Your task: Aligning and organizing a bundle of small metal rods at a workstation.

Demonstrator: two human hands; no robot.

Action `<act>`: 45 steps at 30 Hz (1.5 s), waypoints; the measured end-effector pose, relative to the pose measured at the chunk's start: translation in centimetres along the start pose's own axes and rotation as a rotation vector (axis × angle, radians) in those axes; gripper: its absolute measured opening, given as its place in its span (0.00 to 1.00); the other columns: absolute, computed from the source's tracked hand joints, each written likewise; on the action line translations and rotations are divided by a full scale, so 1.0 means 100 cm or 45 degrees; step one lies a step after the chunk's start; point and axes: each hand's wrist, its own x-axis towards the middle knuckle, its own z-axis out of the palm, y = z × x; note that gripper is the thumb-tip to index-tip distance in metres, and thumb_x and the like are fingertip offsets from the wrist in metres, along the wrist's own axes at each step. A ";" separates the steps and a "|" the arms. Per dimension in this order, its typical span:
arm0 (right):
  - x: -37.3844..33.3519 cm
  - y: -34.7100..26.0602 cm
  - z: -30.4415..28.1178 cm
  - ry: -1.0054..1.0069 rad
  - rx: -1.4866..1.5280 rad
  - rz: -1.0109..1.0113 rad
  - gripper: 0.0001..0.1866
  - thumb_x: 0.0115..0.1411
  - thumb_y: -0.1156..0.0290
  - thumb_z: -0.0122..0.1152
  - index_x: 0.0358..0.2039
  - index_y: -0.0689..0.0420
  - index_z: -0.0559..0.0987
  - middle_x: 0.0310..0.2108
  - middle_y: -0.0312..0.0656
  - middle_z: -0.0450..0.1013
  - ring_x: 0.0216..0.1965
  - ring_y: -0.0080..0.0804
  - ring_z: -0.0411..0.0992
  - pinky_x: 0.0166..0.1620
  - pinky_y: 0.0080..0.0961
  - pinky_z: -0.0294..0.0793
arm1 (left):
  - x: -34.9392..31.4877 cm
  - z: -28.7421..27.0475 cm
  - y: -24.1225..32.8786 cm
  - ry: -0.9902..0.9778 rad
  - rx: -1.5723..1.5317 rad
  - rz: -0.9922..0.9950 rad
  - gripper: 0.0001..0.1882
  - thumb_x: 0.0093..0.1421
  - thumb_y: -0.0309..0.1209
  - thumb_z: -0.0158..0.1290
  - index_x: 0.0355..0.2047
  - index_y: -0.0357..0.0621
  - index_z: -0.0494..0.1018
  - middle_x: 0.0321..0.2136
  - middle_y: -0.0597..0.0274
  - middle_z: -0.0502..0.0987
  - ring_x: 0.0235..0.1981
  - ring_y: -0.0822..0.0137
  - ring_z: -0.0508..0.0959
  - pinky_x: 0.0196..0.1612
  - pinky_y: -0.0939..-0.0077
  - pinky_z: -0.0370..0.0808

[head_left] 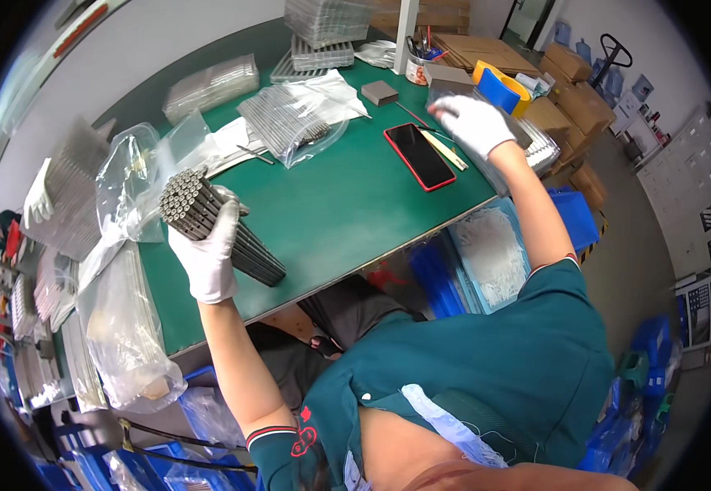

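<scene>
Observed from the room: a green-topped table [343,217] takes up the middle of the frame. A person in a dark green shirt [486,360] is at its near edge, lower centre. Cardboard boxes [589,106] are piled at upper right. Below the table's right edge is a blue bin [490,254] containing white material. At upper centre, a flat batch of grey rods [277,123] lies in clear plastic, partly over white sheets.

The bundle of dark rods [250,252] is left of centre, tilted, its ends facing upper left and its other end toward the table's near edge. The white-gloved left hand [210,255] grasps it around its side. The right hand [478,124], also gloved, is at upper right with fingers extended toward the left; whether it holds anything cannot be determined.

A red-edged phone [419,157] lies left of that hand. Beyond the phone sits a grey block [379,92]. One loose rod [255,155] lies just beside the bagged batch.
</scene>
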 end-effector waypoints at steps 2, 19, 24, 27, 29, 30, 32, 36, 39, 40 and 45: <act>-0.005 0.011 0.024 -0.226 -0.233 0.212 0.13 0.59 0.63 0.46 0.39 0.47 0.79 0.38 0.43 0.76 0.41 0.42 0.73 0.45 0.33 0.71 | 0.000 0.003 0.000 0.017 -0.010 -0.023 0.18 0.49 0.17 0.57 0.41 0.35 0.67 0.29 0.58 0.75 0.28 0.69 0.76 0.34 0.74 0.76; 0.023 0.041 0.085 -0.345 -0.608 0.228 0.23 0.60 0.50 0.46 0.29 0.55 0.82 0.31 0.48 0.77 0.35 0.44 0.76 0.37 0.37 0.74 | 0.001 0.001 -0.001 -0.011 0.009 -0.021 0.19 0.51 0.16 0.55 0.44 0.34 0.66 0.30 0.58 0.74 0.28 0.69 0.75 0.33 0.73 0.77; 0.030 0.032 0.081 -0.419 -0.734 0.077 0.11 0.54 0.70 0.50 0.27 0.58 0.82 0.30 0.50 0.77 0.34 0.46 0.76 0.36 0.38 0.75 | -0.001 0.000 0.005 -0.012 0.030 -0.007 0.16 0.50 0.19 0.57 0.40 0.35 0.68 0.28 0.58 0.75 0.27 0.69 0.76 0.33 0.74 0.76; 0.042 0.013 0.060 -0.449 -0.543 0.205 0.14 0.56 0.62 0.51 0.35 0.54 0.81 0.35 0.48 0.76 0.39 0.44 0.75 0.40 0.36 0.74 | 0.001 0.002 0.004 -0.063 0.121 -0.062 0.14 0.49 0.21 0.58 0.37 0.36 0.68 0.27 0.60 0.75 0.27 0.70 0.76 0.34 0.78 0.74; 0.036 -0.024 0.044 -0.043 -0.023 -0.057 0.21 0.59 0.51 0.49 0.41 0.53 0.78 0.40 0.47 0.75 0.41 0.45 0.73 0.43 0.35 0.72 | 0.002 0.006 0.004 -0.031 0.033 -0.105 0.19 0.49 0.19 0.58 0.41 0.36 0.65 0.29 0.62 0.75 0.27 0.72 0.76 0.34 0.78 0.74; 0.035 -0.054 0.031 -0.087 0.265 -0.149 0.24 0.57 0.49 0.51 0.48 0.50 0.74 0.46 0.45 0.72 0.46 0.43 0.71 0.47 0.30 0.70 | 0.002 0.005 0.004 -0.029 0.071 -0.103 0.19 0.48 0.19 0.58 0.40 0.37 0.65 0.28 0.62 0.75 0.27 0.73 0.75 0.33 0.79 0.74; 0.032 -0.107 0.024 -0.145 0.839 -0.433 0.31 0.55 0.51 0.59 0.55 0.54 0.68 0.51 0.43 0.69 0.52 0.33 0.68 0.55 0.29 0.64 | 0.003 0.008 0.007 -0.017 0.137 -0.108 0.17 0.47 0.20 0.58 0.37 0.39 0.67 0.26 0.65 0.75 0.26 0.75 0.75 0.32 0.81 0.73; 0.036 -0.209 0.031 -0.237 1.474 -0.807 0.51 0.39 0.51 0.73 0.60 0.60 0.59 0.59 0.45 0.59 0.61 0.35 0.56 0.63 0.32 0.51 | 0.002 0.004 0.007 0.012 0.207 -0.164 0.22 0.46 0.22 0.61 0.42 0.39 0.66 0.33 0.64 0.75 0.32 0.74 0.75 0.37 0.80 0.73; 0.040 -0.248 0.028 -0.344 1.581 -0.748 0.48 0.37 0.59 0.75 0.57 0.58 0.62 0.53 0.44 0.62 0.55 0.32 0.60 0.60 0.29 0.56 | -0.001 0.000 -0.004 -0.092 0.246 -0.046 0.30 0.48 0.24 0.60 0.51 0.38 0.61 0.41 0.59 0.73 0.41 0.69 0.75 0.43 0.77 0.72; 0.035 -0.259 0.033 -0.196 1.808 -0.739 0.36 0.40 0.64 0.74 0.49 0.58 0.68 0.40 0.40 0.69 0.43 0.25 0.67 0.47 0.23 0.68 | -0.003 -0.006 -0.023 -0.162 0.610 0.118 0.32 0.48 0.26 0.61 0.52 0.37 0.60 0.41 0.59 0.74 0.41 0.67 0.75 0.45 0.76 0.72; 0.036 -0.276 0.056 -0.203 2.194 -0.580 0.18 0.43 0.75 0.67 0.36 0.59 0.72 0.27 0.32 0.70 0.28 0.17 0.67 0.34 0.17 0.71 | -0.032 -0.011 -0.063 -0.041 0.493 0.063 0.35 0.48 0.29 0.63 0.54 0.37 0.59 0.47 0.56 0.70 0.47 0.66 0.72 0.48 0.75 0.70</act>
